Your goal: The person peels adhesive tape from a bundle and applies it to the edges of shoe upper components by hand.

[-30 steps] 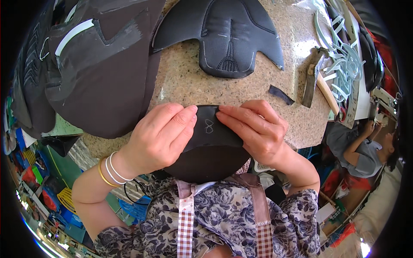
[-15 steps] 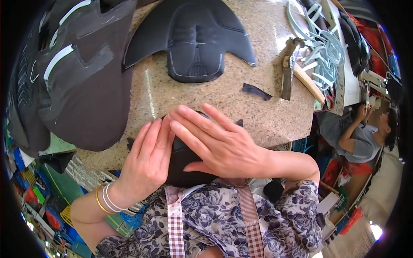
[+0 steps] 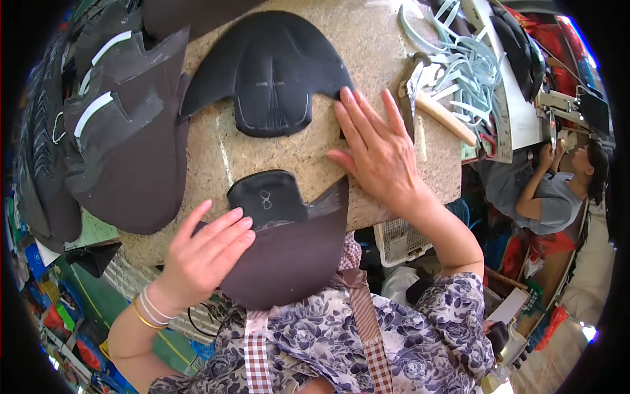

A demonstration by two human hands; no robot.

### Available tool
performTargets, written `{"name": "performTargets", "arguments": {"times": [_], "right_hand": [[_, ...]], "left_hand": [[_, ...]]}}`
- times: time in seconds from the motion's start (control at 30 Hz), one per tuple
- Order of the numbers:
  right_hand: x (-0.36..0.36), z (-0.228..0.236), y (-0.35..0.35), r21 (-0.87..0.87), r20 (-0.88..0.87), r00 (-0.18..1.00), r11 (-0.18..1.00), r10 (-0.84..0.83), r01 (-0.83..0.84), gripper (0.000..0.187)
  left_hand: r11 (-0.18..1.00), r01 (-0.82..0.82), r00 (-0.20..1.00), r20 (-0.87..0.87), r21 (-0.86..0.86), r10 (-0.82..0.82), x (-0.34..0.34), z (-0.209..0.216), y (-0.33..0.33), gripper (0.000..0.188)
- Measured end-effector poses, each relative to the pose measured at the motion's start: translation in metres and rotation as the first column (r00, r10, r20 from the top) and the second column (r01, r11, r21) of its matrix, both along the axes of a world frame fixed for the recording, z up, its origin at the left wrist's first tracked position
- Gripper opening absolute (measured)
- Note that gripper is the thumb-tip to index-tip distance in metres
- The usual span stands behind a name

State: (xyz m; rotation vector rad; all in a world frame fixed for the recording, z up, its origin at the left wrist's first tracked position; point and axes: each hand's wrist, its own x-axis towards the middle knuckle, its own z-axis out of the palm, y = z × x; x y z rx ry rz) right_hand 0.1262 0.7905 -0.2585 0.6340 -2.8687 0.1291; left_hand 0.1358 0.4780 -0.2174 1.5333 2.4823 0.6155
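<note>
Panel (image 3: pixel 289 262), dark brown, with a black end piece (image 3: pixel 269 187) marked in pale lines, lies at the near edge of the tabletop (image 3: pixel 203 171); its rounded end appears to overhang toward the person's apron (image 3: pixel 257 354). Left hand (image 3: pixel 200 253): grip apart, fingers extended over the panel's left side, nothing clamped. Right hand (image 3: pixel 377 154): grip likewise apart, palm down, fingertips at the right wing of a black padded piece (image 3: pixel 272 65); whether they press on it, I cannot tell.

Risks, as I judge them: the overhang's weight could drag the panel off if the left fingers lift. A hasty right-hand sweep could skew the padded piece or knock the hammer (image 3: pixel 446 119) just beside. Uneven pushing could crease the end piece.
</note>
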Motion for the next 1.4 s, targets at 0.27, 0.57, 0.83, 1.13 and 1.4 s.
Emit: {"name": "performTargets", "arguments": {"times": [0.27, 0.57, 0.83, 1.13, 1.4], "right_hand": [[0.014, -0.002, 0.004, 0.038, -0.044, 0.999, 0.999, -0.010, 0.012, 0.050], [0.048, 0.001, 0.026, -0.098, -0.048, 0.997, 0.993, 0.067, -0.072, 0.040], [0.049, 0.004, 0.030, -0.202, -0.136, 0.990, 0.977, 0.041, -0.068, 0.035], [0.015, 0.008, 0.014, -0.096, -0.186, 0.982, 0.995, -0.036, 0.018, 0.039], [0.053, 0.014, 0.032, -0.120, -0.021, 0.979, 0.973, -0.202, 0.198, 0.054]], "left_hand": [[0.727, -0.654, 0.591, 0.741, 0.209, 0.318, -0.134, 0.017, 0.076, 0.036], [0.825, -0.564, 0.817, 0.120, -0.035, 0.564, -0.174, -0.029, 0.089, 0.052], [0.896, -0.443, 0.882, 0.173, -0.016, 0.439, -0.173, -0.031, 0.074, 0.050], [0.913, -0.377, 0.856, -0.317, 0.156, 0.408, -0.145, -0.036, 0.081, 0.047], [0.689, -0.437, 0.834, -0.028, 0.579, 0.552, -0.148, 0.048, 0.003, 0.025]]}}
